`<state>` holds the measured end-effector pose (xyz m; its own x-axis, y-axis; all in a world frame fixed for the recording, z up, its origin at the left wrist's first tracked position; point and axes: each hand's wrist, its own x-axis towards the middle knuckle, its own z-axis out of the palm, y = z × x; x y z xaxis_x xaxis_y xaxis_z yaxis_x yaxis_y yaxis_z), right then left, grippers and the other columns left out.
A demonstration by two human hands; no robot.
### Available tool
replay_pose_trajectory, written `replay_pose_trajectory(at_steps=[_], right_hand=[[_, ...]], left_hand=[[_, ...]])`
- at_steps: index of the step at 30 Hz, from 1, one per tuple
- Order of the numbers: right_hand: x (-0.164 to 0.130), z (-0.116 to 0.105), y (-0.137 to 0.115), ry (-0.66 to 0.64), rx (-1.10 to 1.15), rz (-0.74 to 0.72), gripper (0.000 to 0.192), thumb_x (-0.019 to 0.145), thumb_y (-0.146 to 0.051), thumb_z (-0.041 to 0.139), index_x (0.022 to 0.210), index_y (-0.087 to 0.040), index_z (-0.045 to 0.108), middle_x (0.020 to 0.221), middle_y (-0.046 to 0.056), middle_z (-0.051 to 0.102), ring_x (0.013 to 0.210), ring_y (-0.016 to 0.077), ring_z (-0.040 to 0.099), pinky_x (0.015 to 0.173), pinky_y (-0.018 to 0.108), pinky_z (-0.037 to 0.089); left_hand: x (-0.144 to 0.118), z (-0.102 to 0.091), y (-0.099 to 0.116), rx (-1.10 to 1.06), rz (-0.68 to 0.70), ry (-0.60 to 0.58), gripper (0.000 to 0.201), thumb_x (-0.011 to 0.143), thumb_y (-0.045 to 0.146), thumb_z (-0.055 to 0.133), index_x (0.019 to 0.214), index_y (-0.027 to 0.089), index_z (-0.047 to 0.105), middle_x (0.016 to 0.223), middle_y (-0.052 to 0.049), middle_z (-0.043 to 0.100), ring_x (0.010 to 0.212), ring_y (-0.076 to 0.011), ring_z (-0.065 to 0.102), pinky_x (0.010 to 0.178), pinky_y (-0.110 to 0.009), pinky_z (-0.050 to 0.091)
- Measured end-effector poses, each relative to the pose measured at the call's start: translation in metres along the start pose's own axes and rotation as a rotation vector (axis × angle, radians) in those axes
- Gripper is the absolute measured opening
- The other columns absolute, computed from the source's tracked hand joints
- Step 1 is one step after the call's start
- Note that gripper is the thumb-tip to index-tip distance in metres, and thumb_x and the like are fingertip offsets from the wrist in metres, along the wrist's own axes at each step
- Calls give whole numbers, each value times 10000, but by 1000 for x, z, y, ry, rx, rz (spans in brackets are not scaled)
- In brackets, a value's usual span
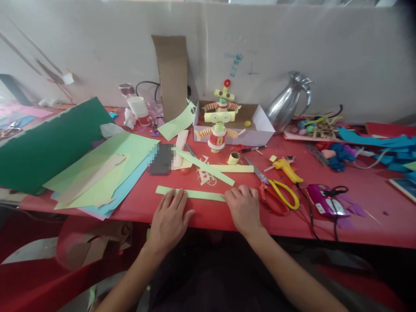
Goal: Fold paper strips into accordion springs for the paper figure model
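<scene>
Forearms (134, 271) — left grip (170, 219) loosely spread, right grip (243, 208) closure unclear — green strip (204, 196) under both.

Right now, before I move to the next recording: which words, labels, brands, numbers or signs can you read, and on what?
None can be read with certainty.
Blue handwriting on the pale grey wall: too blurred.
Small pale label on the front red-and-white paper figure: too small.
White label on the glossy purple box-shaped device: too small.
</scene>
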<state>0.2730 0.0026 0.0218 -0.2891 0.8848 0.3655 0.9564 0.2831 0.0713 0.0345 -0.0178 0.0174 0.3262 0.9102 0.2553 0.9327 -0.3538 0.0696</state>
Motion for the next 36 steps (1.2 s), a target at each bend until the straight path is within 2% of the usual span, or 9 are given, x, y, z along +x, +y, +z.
replay_pose_trajectory(at_steps=[4, 10, 15, 21, 24, 27, 29, 32, 36], right_hand=[[-10, 1, 3, -24, 80, -40, 315, 1013, -237, 405, 849, -167, 665, 860, 85, 663, 839, 216, 535, 807, 349, 359], [-30, 5, 8, 34, 152, -66, 349, 1008, -274, 410, 1163, -93, 664, 1181, 132, 683, 1093, 253, 575, 920, 358, 444], [-43, 4, 15, -17, 163, -95, 387, 999, -252, 408, 1307, -104, 590, 1340, 110, 617, 1215, 253, 555, 1047, 400, 412], [-53, 1, 18, -39, 189, -87, 435, 1007, -267, 391, 1426, -167, 458, 1441, 97, 520, 1310, 228, 512, 1175, 515, 209], [-54, -1, 16, -54, 208, -55, 441, 1011, -270, 375, 1438, -182, 437, 1439, 103, 518, 1315, 238, 509, 1177, 566, 144], [-54, -2, 14, -64, 219, -39, 441, 1011, -273, 365, 1440, -203, 434, 1441, 116, 512, 1320, 252, 504, 1162, 602, 128], [-53, -2, 13, -69, 220, -32, 443, 1009, -278, 364, 1442, -210, 431, 1442, 124, 510, 1324, 261, 499, 1151, 621, 130], [-53, -2, 12, -83, 222, -24, 449, 1007, -276, 363, 1448, -207, 418, 1448, 125, 504, 1333, 262, 487, 1143, 635, 124], [-54, -2, 11, -91, 234, -13, 431, 1003, -278, 376, 1422, -207, 449, 1438, 111, 523, 1331, 256, 486, 1139, 620, 143]], left_hand=[[-4, -1, -1, -2, 3, -37, 517, 956, 412, 419, 1463, 312, 417, 1497, -76, 459, 1420, -308, 336, 1153, -499, 275], [-7, -3, -8, -8, -38, -40, 504, 961, 390, 414, 1464, 378, 386, 1536, -26, 403, 1424, -272, 345, 1184, -549, 116], [-13, -1, -21, -13, -120, -29, 499, 986, 353, 343, 1485, 347, 350, 1537, -26, 390, 1410, -225, 375, 1195, -506, 54], [-16, -1, -25, -5, -249, 19, 508, 989, 332, 304, 1493, 287, 347, 1517, -56, 423, 1406, -225, 383, 1196, -523, 35], [-12, -5, -18, 3, -329, -7, 495, 989, 357, 304, 1470, 269, 384, 1489, -83, 462, 1381, -254, 421, 1175, -598, 0], [1, -9, 7, 53, -415, 54, 570, 967, 435, 364, 1473, 172, 378, 1461, -176, 477, 1393, -340, 388, 1137, -683, 17], [16, -9, 31, 33, -306, 120, 593, 960, 415, 392, 1484, 138, 355, 1497, -182, 428, 1439, -346, 298, 1154, -645, 113], [44, -1, 64, -137, 91, 38, 515, 972, 362, 395, 1470, 228, 394, 1528, -66, 414, 1449, -250, 301, 1183, -466, 242], [65, 12, 69, -192, 147, 37, 435, 966, 268, 420, 1380, 162, 502, 1413, -112, 553, 1351, -270, 448, 1121, -461, 352]])
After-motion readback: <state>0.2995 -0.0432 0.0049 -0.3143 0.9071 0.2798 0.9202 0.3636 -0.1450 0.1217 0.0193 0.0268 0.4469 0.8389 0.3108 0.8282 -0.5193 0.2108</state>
